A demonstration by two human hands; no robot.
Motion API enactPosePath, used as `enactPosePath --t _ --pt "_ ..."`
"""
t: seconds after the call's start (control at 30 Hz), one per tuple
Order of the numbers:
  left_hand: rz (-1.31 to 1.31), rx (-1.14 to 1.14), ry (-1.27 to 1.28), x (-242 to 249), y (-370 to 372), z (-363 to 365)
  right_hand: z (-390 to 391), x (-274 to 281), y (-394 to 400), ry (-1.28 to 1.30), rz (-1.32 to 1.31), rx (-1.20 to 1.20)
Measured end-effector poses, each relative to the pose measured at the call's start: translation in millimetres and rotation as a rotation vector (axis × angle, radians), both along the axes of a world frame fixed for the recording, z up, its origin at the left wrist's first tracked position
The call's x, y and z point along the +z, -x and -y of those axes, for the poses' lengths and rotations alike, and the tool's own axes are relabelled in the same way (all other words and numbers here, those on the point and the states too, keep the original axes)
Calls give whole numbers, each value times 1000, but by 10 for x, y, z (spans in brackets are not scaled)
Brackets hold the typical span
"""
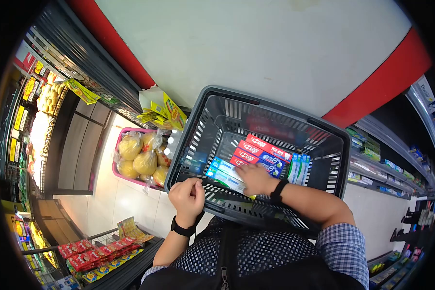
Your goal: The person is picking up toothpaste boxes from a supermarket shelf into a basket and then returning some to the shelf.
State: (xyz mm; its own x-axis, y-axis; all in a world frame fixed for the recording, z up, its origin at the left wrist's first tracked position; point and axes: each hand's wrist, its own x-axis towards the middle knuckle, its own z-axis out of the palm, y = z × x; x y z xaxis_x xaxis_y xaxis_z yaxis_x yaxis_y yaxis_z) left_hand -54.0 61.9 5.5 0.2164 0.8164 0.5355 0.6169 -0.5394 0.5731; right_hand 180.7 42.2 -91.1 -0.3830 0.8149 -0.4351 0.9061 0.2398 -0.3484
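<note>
A dark grey shopping basket (275,107) is in front of me, with toothpaste boxes inside. Several red and blue toothpaste boxes (265,145) lie side by side, and light-blue and white boxes (225,170) lie at their near left. Green and blue boxes (298,168) stand on edge at the right. My right hand (253,180) reaches into the basket, its fingers stretched over the light-blue and white boxes and touching them. At the basket's near left corner, my left hand (187,198) is curled closed over the rim; what its fingers hold, if anything, is hidden.
A pink crate (123,176) of bagged yellow fruit stands on the floor left of the basket. Red snack packets (92,253) hang on a rack at lower left. Stocked shelves (386,166) line the right side. A white panel (256,48) with red edges is ahead.
</note>
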Motion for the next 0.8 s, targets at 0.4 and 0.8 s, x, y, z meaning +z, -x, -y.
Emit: enactPosePath --t 0.4,0.8 --pt "4 11 10 -4 9 20 -345 -244 698 -202 98 -110" --pt "23 -4 -19 -1 4 5 -509 363 500 -93 -296 -347"
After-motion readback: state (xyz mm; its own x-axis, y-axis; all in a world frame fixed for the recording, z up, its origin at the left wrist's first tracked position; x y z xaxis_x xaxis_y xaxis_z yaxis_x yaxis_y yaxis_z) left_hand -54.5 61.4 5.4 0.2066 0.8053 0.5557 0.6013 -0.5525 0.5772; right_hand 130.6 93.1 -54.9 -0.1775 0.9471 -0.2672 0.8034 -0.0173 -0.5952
